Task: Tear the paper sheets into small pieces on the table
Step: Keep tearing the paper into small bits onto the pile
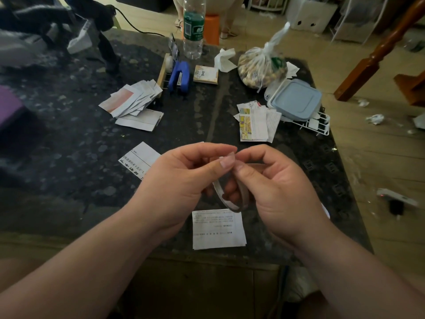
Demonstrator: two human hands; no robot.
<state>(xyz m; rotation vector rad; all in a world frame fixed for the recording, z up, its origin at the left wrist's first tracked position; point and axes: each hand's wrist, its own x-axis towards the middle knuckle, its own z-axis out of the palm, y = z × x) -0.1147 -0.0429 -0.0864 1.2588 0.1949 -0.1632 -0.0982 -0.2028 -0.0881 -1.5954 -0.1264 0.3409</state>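
- Head view: both forearms come in from the bottom corners, and the hands meet above the middle of the table.
- Left hand: fingers curled, thumb and forefinger pinching the top of a paper strip.
- Right hand: fingers curled, pinching the same strip just beside the left pinch, fingertips touching.
- The strip hangs in a loop between the palms, off the table.
- Printed piece lies flat below the hands. Another piece lies beside the left hand. Left pile and right pile lie farther back.
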